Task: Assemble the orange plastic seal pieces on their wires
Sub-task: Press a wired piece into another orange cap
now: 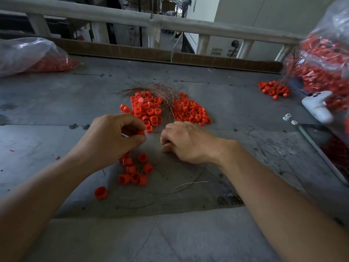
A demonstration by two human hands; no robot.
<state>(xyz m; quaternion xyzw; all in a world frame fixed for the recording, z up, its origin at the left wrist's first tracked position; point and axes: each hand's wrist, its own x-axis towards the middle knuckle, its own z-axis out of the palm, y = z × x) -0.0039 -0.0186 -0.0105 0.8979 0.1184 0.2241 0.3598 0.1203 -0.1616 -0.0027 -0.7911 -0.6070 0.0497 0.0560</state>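
Note:
My left hand (pixel 113 133) pinches an orange seal piece (pixel 140 132) between thumb and fingertips, just in front of a pile of orange caps (pixel 146 109). My right hand (pixel 186 140) rests curled on the table beside it, fingers closed on a thin wire that I can barely make out. A second pile of orange pieces (pixel 190 112) lies behind the right hand, with a bundle of copper wires (pixel 160 89) spread over both piles. Several assembled-looking caps (pixel 135 172) lie under my left wrist, and a single cap (pixel 100 192) sits nearer me.
Grey metal table (pixel 56 103). A clear bag of orange parts (pixel 32 55) lies at far left; a large bag (pixel 324 59) stands at right, with a small heap of wired seals (pixel 273 88). A white controller (pixel 318 106) and a dark tablet (pixel 328 150) lie at right. Loose wires (pixel 188 184) cross the near table.

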